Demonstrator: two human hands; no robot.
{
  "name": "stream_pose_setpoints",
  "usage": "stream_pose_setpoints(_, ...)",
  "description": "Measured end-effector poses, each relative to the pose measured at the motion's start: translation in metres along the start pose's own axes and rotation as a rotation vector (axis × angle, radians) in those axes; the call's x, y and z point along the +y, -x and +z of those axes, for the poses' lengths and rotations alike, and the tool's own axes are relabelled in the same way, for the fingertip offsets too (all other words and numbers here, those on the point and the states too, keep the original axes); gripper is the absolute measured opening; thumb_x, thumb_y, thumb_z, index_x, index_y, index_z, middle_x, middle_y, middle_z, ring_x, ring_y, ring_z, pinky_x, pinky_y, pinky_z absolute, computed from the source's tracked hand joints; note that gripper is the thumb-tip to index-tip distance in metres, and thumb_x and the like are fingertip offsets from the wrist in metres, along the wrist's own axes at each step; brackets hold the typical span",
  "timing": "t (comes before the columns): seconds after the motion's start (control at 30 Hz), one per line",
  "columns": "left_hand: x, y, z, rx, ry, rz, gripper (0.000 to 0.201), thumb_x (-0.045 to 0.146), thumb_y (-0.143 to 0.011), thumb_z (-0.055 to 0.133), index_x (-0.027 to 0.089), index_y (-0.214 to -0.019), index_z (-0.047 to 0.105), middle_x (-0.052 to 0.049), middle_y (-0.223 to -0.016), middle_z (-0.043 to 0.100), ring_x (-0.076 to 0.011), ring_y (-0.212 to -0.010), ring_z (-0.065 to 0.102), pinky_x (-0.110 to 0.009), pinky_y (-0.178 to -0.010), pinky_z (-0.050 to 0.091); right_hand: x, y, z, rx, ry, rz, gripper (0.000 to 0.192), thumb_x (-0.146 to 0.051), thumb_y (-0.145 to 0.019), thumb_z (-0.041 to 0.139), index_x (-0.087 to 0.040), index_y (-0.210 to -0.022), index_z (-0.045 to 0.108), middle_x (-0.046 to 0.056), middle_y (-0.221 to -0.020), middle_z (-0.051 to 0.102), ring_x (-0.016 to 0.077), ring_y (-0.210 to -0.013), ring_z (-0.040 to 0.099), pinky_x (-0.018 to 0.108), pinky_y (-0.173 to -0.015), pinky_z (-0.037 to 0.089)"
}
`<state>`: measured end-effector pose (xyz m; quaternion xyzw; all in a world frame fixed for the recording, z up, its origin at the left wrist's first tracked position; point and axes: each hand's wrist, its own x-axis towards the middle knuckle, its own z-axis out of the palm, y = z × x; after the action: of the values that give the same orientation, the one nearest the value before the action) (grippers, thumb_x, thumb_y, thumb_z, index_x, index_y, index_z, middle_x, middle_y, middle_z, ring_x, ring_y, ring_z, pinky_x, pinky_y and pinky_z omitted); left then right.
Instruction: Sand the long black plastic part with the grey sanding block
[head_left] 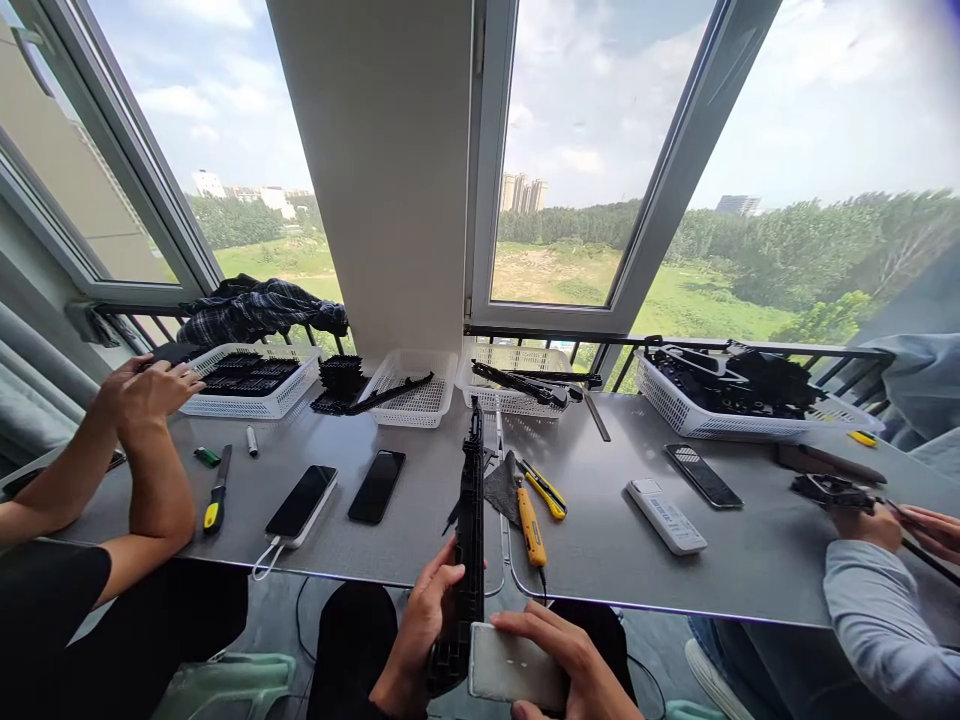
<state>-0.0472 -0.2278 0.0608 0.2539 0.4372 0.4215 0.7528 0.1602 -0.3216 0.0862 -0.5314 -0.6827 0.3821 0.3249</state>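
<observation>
My left hand (421, 628) is wrapped round the lower part of a long black plastic strip (471, 510) that stands nearly lengthwise in front of me, its far end over the table. A flat grey rectangular block (514, 668) sits in my right hand (574, 660), fingers along its top edge and thumb below. The block's left edge lies against or very near the strip's lower right side; I cannot tell whether they touch. Beyond my right hand, a yellow-handled corded tool (531, 525) rests by a dark grey cloth (502, 490) and a yellow utility knife (545, 488).
White baskets (410, 412) line the window side, several holding black parts. On the metal table (585, 560) lie phones (377, 487), a power bank (666, 515) and a yellow-black knife (216, 495). Co-workers' hands (154, 390) work at left and right, the right pair on a black part (836, 490).
</observation>
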Motion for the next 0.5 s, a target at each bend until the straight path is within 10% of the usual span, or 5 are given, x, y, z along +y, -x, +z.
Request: stream_pose_setpoints(0.5, -0.001, 0.013, 0.019, -0.165, -0.094, -0.035, 0.066, 0.043, -0.069, 0.086, 0.014, -0.127, 0.076, -0.011, -0.106, 0.080, -0.0215, -0.082, 0.070, -0.028, -0.073, 0.051, 0.032, -0.001, 0.020, 0.205, -0.042, 0.083, 0.067, -0.023, -0.072, 0.072, -0.027, -0.139, 0.071, 0.007, -0.141, 0.070, 0.0317, -0.131, 0.065, 0.038, -0.114, 0.050)
